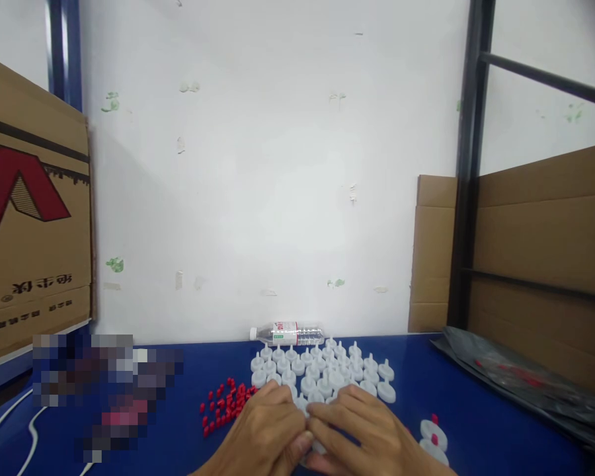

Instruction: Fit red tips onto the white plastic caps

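My left hand (272,423) and my right hand (364,426) meet at the table's front, thumbs and fingertips drawn together. Between them a bit of a white spouted cap (318,447) shows, with the fingers of my right hand curled round it. What the left fingertips pinch is hidden. Just beyond my hands stand many white spouted caps (324,385), spouts up, in a close cluster. Small red tips (228,402) lie scattered to the left of that cluster. Right of my right hand, white caps with red tips on their spouts (434,436) rest on the table.
A clear plastic bottle (290,333) lies on its side against the wall. Black plastic bags (530,380) lie at the right. Cardboard boxes (34,218) flank the blue table (178,456). White cables (32,430) and a blurred-out patch (114,390) are at the left.
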Available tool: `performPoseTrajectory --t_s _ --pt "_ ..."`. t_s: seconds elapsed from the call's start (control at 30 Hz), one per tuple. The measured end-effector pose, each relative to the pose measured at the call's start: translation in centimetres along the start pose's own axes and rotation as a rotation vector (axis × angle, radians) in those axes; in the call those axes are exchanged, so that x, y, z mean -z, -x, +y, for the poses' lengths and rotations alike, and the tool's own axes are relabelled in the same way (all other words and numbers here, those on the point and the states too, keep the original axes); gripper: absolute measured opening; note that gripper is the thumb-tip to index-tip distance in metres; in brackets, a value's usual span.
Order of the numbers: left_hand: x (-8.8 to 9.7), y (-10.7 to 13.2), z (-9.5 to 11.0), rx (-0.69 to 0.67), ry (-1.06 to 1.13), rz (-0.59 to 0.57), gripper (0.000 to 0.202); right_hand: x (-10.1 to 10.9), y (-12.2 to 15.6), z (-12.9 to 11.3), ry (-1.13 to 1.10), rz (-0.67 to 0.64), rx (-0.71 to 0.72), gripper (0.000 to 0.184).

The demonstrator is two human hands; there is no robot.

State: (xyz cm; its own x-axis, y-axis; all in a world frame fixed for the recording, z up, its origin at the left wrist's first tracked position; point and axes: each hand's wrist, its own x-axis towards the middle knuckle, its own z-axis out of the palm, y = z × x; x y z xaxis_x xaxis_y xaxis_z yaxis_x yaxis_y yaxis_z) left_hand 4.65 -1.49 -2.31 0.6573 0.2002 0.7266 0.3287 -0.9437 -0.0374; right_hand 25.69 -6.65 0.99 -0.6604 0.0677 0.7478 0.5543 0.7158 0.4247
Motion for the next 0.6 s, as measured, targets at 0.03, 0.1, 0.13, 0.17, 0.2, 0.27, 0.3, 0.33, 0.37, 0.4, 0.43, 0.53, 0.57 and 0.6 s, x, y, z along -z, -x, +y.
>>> performPoseTrajectory --t_s 0.03,0.1,0.13,0.17,0.2,0.27,0.3,0.33,0.37,0.4,0.43,0.53,0.57,0.6 --pt "0.7 -0.1 0.1 0.049 0.073 -0.009 0.048 0.1 0.4 0.6 0.025 0.006 0.007 0.017" --pt "2.3 -0.2 -0.1 0.204 0.184 0.012 0.044 0.3 1.6 2.2 0.079 0.004 -0.022 0.022" --pt "3.2 -0.2 -0.5 0.303 0.187 0.027 0.044 0.5 2.3 3.2 0.106 0.006 -0.082 0.021" --pt "4.0 -0.3 -1.2 0.382 0.170 0.022 0.044 0.7 3.0 4.2 0.118 -0.017 -0.169 0.018" --pt "4.8 -0.3 -2.0 0.441 0.102 0.032 0.043 0.9 3.7 5.2 0.113 -0.034 -0.255 0.015" --pt "6.0 -0.3 -4.0 0.503 -0.091 0.005 0.042 1.3 4.6 6.7 0.071 -0.084 -0.452 0.013" --pt "6.5 -0.2 -5.1 0.540 -0.203 -0.059 0.043 1.5 4.9 7.3 0.043 -0.113 -0.536 0.013" --pt "6.8 -0.1 -6.2 0.583 -0.331 -0.154 0.041 1.6 5.0 7.6 0.015 -0.146 -0.601 0.013" --pt "7.1 0.1 -7.1 0.630 -0.447 -0.237 0.039 1.7 5.1 7.9 -0.014 -0.182 -0.636 0.012" --pt "7.3 0.3 -8.0 0.673 -0.499 -0.270 0.036 1.8 5.0 8.0 -0.043 -0.219 -0.643 0.011" --pt "7.4 0.6 -8.6 0.713 -0.532 -0.298 0.034 1.9 5.0 8.0 -0.071 -0.255 -0.630 0.010" --pt "7.4 1.4 -9.9 0.806 -0.550 -0.353 0.028 2.0 4.7 7.9 -0.136 -0.357 -0.596 0.013" --pt "7.3 1.7 -10.2 0.823 -0.547 -0.375 0.027 2.0 4.7 7.8 -0.154 -0.396 -0.610 0.016" --pt "7.3 1.9 -10.4 0.831 -0.538 -0.395 0.026 2.1 4.7 7.7 -0.174 -0.439 -0.635 0.019"
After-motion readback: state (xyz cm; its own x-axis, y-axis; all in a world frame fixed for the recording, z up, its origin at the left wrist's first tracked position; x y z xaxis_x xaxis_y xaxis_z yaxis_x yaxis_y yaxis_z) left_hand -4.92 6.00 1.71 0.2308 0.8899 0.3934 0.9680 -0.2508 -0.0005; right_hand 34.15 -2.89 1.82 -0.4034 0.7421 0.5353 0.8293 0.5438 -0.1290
